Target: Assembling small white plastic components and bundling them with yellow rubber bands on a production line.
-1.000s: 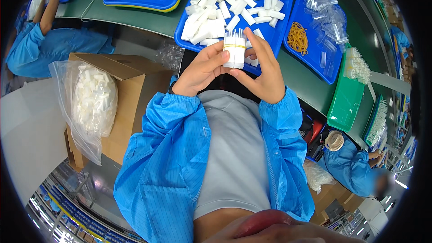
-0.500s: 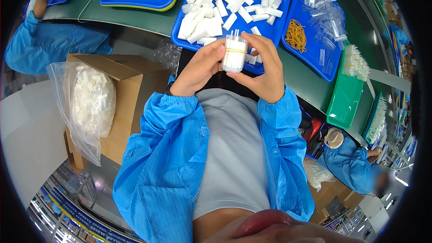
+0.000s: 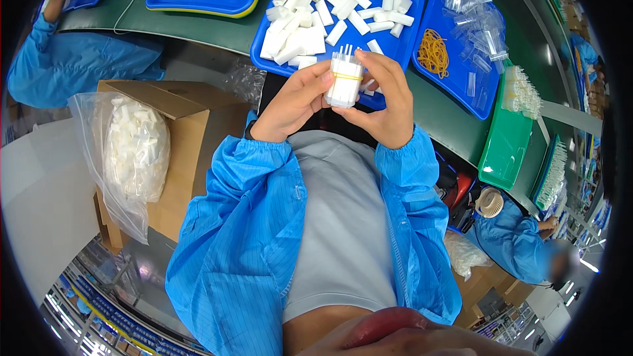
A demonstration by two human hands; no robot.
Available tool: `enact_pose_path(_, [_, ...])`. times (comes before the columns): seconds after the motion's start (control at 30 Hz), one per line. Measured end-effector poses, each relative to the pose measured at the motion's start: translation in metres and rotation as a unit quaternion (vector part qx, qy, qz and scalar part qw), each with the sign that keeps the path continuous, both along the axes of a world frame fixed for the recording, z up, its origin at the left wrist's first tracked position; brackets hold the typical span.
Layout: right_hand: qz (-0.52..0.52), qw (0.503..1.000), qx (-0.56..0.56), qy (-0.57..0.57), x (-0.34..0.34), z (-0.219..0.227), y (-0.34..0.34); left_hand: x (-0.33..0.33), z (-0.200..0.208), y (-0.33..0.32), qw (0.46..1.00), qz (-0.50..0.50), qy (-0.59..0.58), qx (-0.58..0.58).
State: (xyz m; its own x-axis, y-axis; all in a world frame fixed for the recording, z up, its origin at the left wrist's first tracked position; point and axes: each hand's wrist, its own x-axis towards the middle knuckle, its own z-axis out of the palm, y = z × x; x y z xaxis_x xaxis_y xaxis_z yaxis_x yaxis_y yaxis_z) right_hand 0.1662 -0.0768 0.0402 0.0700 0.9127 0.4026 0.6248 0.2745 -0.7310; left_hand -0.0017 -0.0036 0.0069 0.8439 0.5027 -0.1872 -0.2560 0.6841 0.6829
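Between my two hands, in front of my chest, is a banded white block (image 3: 344, 86). Clear plastic pieces surround it, a yellow rubber band goes round its middle, and thin white prongs stick up from its top. My left hand (image 3: 293, 100) grips its left side with thumb and fingers. From the other side, my right hand (image 3: 390, 95) holds it, fingers at the upper edge and thumb near the bottom. Just beyond is a blue tray (image 3: 402, 43) with many loose white blocks (image 3: 293, 36), some partly hidden by my hands.
Right of it, another blue tray (image 3: 475, 102) holds yellow rubber bands (image 3: 433, 53) and clear plastic pieces (image 3: 484, 33). A green tray (image 3: 504, 155) carries white bristly parts. At left, a cardboard box (image 3: 181, 171) bears a bag of white pieces (image 3: 135, 148). Co-workers in blue sit on both sides.
The banded block has tilted slightly and shifted a little downward in my hands. My right hand has moved slightly left with it. The trays stay as they were.
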Motion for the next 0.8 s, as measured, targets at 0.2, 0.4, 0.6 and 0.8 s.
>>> enact_pose_path(0.2, [0.088,0.976,-0.061,0.191,0.005,0.003,-0.004,0.005,0.008,0.001,0.993,0.092,-0.029,0.065])
enact_pose_path(0.4, [0.064,0.991,-0.016,0.118,0.012,0.004,0.000,0.007,0.014,-0.002,0.993,0.085,-0.040,0.071])
enact_pose_path(0.6, [0.068,0.989,-0.012,0.134,0.012,0.003,-0.001,0.008,0.014,-0.004,0.993,0.081,-0.035,0.079])
enact_pose_path(0.8, [0.061,0.994,-0.007,0.092,0.010,0.007,-0.002,0.010,0.009,-0.006,0.986,0.104,-0.038,0.124])
